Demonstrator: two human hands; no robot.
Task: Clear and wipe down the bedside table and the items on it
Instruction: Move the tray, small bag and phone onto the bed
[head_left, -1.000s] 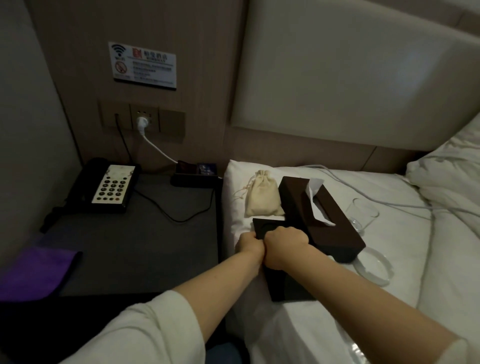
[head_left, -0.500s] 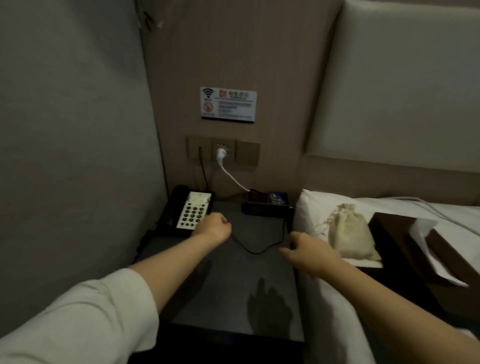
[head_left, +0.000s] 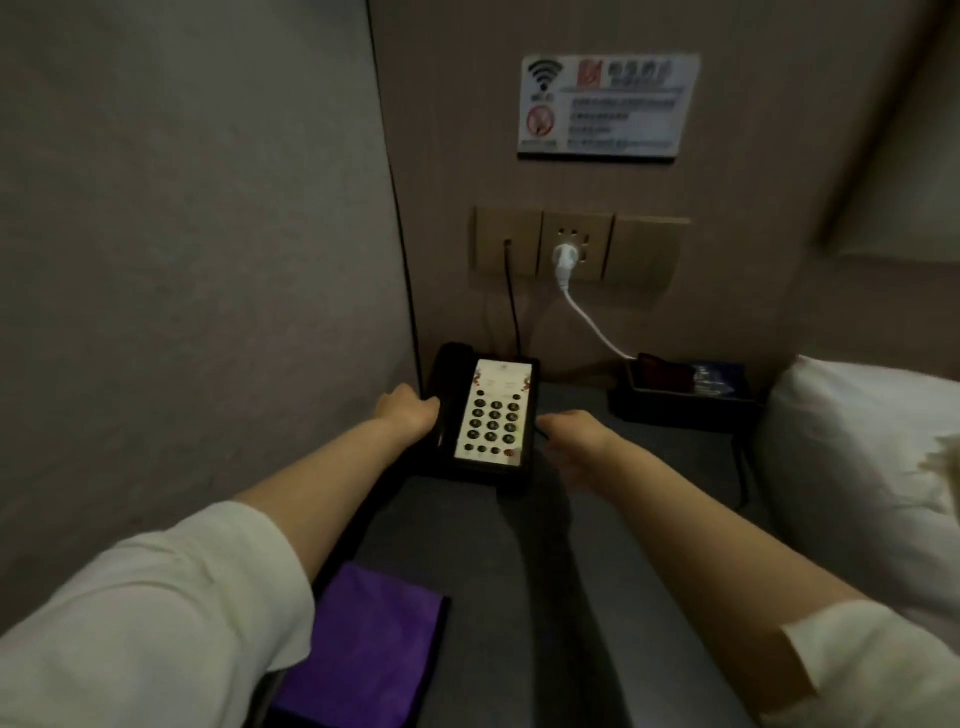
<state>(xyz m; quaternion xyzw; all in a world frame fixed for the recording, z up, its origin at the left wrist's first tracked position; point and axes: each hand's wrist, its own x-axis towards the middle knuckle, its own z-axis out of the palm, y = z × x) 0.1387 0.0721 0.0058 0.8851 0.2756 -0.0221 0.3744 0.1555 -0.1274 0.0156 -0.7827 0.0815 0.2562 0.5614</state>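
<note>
A black telephone with a white keypad panel sits at the back left of the dark bedside table. My left hand is on the phone's left side, fingers wrapped over the handset edge. My right hand is just right of the phone, fingers curled down beside its right edge; whether it touches the phone is unclear. A folded purple cloth lies at the table's front left, partly under my left sleeve.
A small dark tray with packets stands at the back right of the table. A black cord and a white plug cable run from the wall sockets. A white pillow borders the table on the right. The wall is close on the left.
Both hands left the dark box on the bed and moved left across the table to the telephone. My view swung left and closer to the phone; the bed items dropped out of sight.
</note>
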